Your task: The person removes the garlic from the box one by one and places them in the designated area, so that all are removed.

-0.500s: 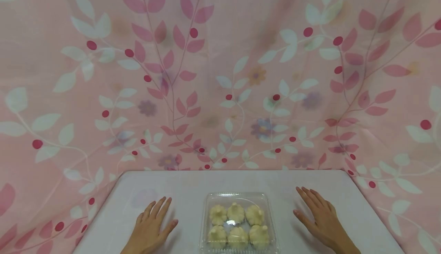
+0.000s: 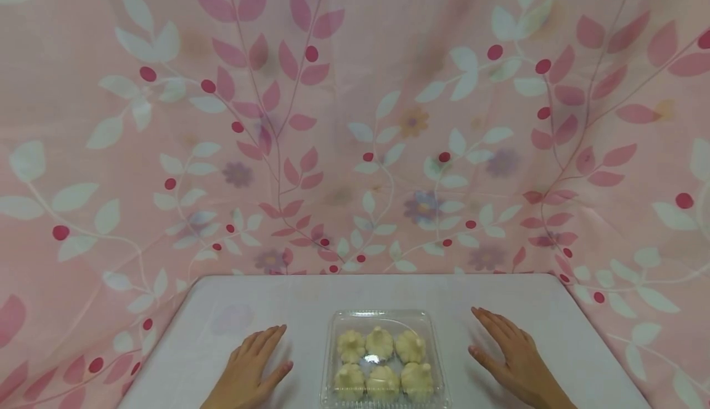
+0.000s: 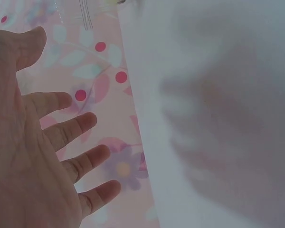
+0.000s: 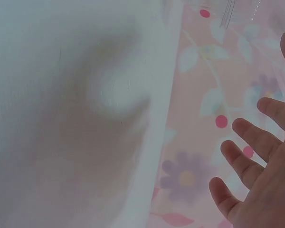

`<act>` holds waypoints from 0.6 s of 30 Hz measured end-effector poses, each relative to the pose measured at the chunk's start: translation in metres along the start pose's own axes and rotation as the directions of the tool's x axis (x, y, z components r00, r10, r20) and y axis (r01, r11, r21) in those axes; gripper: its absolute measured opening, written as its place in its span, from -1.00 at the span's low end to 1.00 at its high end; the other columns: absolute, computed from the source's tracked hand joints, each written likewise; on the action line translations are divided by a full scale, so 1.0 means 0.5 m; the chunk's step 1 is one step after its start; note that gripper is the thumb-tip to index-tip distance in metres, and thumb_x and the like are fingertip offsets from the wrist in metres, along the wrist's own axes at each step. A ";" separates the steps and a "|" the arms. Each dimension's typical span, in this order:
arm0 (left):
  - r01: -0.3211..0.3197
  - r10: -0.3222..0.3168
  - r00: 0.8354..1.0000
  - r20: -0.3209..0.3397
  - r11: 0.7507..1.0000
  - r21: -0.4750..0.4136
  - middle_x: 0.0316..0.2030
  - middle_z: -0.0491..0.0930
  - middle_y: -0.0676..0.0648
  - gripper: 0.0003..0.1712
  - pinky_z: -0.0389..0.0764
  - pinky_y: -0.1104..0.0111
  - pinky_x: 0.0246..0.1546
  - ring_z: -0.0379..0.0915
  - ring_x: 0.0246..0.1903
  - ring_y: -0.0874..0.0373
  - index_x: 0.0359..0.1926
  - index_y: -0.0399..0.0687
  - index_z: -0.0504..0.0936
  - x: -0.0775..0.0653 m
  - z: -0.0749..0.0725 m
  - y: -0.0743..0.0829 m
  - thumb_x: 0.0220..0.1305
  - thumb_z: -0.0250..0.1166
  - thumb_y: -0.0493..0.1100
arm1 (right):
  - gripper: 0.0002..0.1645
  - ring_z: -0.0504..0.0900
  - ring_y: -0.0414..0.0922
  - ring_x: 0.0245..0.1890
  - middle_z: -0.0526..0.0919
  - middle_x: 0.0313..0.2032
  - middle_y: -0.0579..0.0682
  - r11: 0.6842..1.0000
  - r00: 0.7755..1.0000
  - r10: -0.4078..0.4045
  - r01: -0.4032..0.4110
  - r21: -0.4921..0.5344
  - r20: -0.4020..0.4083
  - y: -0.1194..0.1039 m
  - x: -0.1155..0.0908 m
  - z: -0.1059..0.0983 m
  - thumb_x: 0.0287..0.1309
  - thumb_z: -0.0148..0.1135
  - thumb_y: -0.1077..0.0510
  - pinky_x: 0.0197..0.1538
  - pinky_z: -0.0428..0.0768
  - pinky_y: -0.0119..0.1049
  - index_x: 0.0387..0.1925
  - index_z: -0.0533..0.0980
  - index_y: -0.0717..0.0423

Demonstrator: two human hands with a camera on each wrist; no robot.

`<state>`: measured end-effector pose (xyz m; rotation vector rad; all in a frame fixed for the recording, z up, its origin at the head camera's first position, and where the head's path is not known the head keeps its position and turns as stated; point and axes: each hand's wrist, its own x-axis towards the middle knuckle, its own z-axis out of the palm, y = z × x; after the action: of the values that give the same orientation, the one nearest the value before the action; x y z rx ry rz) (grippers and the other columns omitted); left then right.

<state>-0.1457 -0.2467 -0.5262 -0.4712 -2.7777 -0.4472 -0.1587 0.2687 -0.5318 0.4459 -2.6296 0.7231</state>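
A clear plastic clamshell box (image 2: pixel 438 360) stands at the near middle of the table in the head view. Through its lid I see two rows of pale, ribbed pieces (image 2: pixel 379 344) that look like garlic bulbs, each with a stubby tip. To the left of the box, apart from it, my left hand (image 2: pixel 246 366) is held with fingers extended and thumb spread. My right hand (image 2: pixel 516 366) mirrors it on the other side, also apart from the box. In the wrist views, neither the left palm (image 3: pixel 28 152) nor the right fingers (image 4: pixel 247 142) hold anything.
The white table (image 2: pixel 299 298) reaches back to a pink curtain (image 2: pixel 344 119) printed with leaves, berries and flowers. The cloth also hangs along the table's left and right sides. Soft hand shadows fall on the white surface in both wrist views.
Both hands have shifted slightly inward toward the box and a little nearer to me. The box and its contents have stayed in place.
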 end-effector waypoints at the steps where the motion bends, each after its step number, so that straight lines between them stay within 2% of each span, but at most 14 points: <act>1: -0.003 0.003 1.000 0.006 1.000 -0.010 0.23 0.45 -0.02 -0.26 0.38 -0.22 -0.02 0.34 0.15 -0.10 0.39 0.03 0.40 0.000 -0.001 0.003 0.30 0.24 0.25 | -0.14 0.33 0.07 0.25 0.43 0.30 -0.01 1.000 1.000 0.002 -0.002 0.015 0.002 -0.002 -0.001 0.000 0.14 0.39 -0.09 0.00 0.23 0.32 0.45 0.25 -0.27; 11: -0.025 0.035 0.996 0.084 0.992 -0.124 0.17 0.52 -0.06 -0.30 0.44 -0.22 -0.10 0.40 0.10 -0.10 0.36 -0.04 0.44 -0.001 -0.003 0.020 0.32 0.24 0.21 | -0.14 0.45 0.01 0.19 0.47 0.27 -0.11 0.993 0.998 -0.032 0.026 0.115 0.046 -0.019 -0.009 0.005 0.15 0.41 -0.07 -0.01 0.43 0.32 0.44 0.26 -0.30; 18: -0.015 0.053 0.984 0.171 0.977 -0.212 0.21 0.48 -0.11 -0.29 0.43 -0.27 -0.12 0.38 0.14 -0.18 0.37 -0.08 0.40 -0.005 -0.008 0.030 0.37 0.19 0.22 | -0.12 0.49 -0.08 0.17 0.49 0.24 -0.19 0.996 0.997 -0.044 0.038 0.080 0.068 -0.022 -0.018 0.009 0.10 0.43 -0.15 0.01 0.52 0.17 0.43 0.28 -0.32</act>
<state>-0.1371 -0.2354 -0.5197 -0.6338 -2.8983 -0.7293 -0.1476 0.2590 -0.5345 0.5554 -2.6551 0.8146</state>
